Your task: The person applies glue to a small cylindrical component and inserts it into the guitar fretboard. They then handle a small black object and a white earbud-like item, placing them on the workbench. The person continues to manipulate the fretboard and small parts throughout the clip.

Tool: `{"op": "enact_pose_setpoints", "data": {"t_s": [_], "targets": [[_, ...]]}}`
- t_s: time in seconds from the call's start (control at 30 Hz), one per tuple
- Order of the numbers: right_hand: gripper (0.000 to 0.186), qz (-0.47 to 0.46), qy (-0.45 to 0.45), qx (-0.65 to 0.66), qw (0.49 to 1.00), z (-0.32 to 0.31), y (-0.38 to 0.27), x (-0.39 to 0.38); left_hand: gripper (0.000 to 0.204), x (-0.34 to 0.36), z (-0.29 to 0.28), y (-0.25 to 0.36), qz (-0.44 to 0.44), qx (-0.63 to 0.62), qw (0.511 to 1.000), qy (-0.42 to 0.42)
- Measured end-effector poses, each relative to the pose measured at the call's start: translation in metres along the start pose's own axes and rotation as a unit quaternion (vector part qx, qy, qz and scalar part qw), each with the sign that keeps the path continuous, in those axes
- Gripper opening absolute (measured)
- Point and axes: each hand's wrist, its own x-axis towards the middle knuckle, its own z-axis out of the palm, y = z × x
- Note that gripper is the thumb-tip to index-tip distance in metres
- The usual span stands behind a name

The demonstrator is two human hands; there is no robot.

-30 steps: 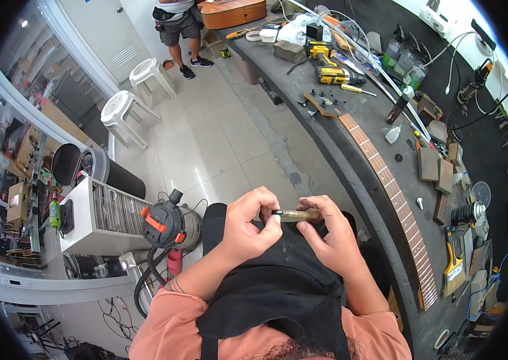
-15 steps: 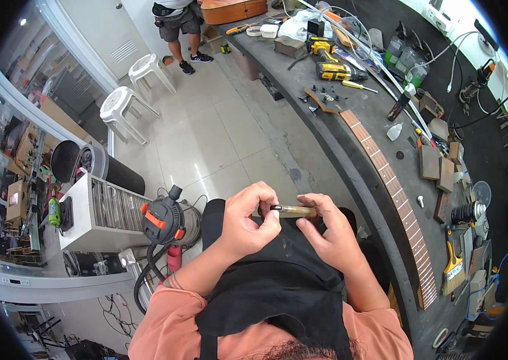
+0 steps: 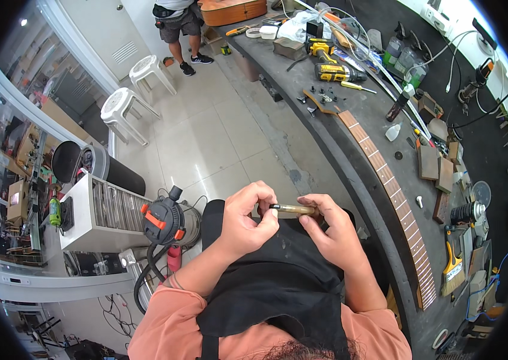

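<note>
Over my black apron [image 3: 278, 282] I hold a small brownish rod-like piece with a dark tip [image 3: 293, 209] between both hands. My left hand [image 3: 248, 219] pinches its dark left end with thumb and fingers. Fingers of my right hand [image 3: 332, 231] grip the piece's right end from below. What the piece is, I cannot tell. A guitar neck [image 3: 389, 186] with frets and a headstock lies along the dark workbench [image 3: 359, 174] to my right, apart from both hands.
The bench carries a yellow drill [image 3: 335, 72], bottles, wood blocks [image 3: 437, 168], cables and a scraper [image 3: 453, 264]. A shop vacuum [image 3: 164, 222] and a metal rack [image 3: 101, 210] stand at my left. Two white stools [image 3: 137, 90] and another person's legs [image 3: 179, 27] are farther off.
The view has shifted slightly; my hands stay together on the small piece, with only slight finger movement.
</note>
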Motion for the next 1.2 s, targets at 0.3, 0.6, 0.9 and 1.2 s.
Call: {"op": "enact_pose_setpoints", "data": {"t_s": [0.3, 0.6, 0.9, 1.2], "targets": [[0.035, -0.005, 0.0, -0.001, 1.0, 0.0018, -0.0006, -0.001, 0.019, -0.0009, 0.0, 0.0007, 0.003, 0.008, 1.0, -0.009], [0.035, -0.006, 0.002, -0.003, 1.0, 0.0011, 0.0045, -0.0067, 0.02, -0.0058, -0.0006, -0.0025, 0.003, 0.014, 1.0, -0.009], [0.037, -0.034, -0.006, -0.015, 0.999, -0.0023, -0.0018, -0.0018, 0.021, -0.0029, 0.0043, -0.003, 0.019, 0.002, 1.0, -0.002], [0.034, -0.041, -0.004, 0.035, 0.999, 0.0058, 0.005, -0.0037, 0.019, -0.0091, 0.0045, -0.0052, 0.011, -0.014, 0.999, -0.036]]}}
